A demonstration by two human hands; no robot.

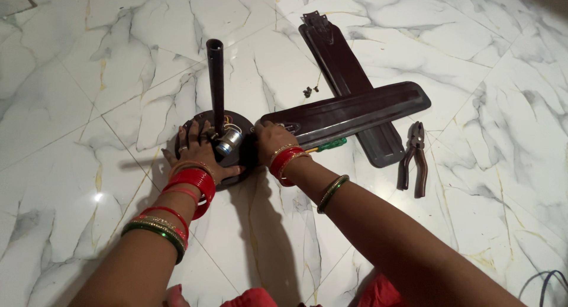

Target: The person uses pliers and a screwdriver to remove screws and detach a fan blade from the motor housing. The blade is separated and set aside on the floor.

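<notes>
We've got both forearms reaching in from 6 o'clock, bangles stacked on each wrist. Left hand (198, 150) lies flat, fingers spread open across the dark round fan motor (218, 148), w/ its down rod (216, 82) standing upright and a silver capacitor (229, 142) just beside the fingertips. Right hand (271, 138) at the motor's 3 o'clock edge, fingers curled on the near end of a fan blade (349, 110); grip itself we can't tell. Green screwdriver (325, 145) under that wrist, pliers (414, 159) further toward 3 o'clock.
</notes>
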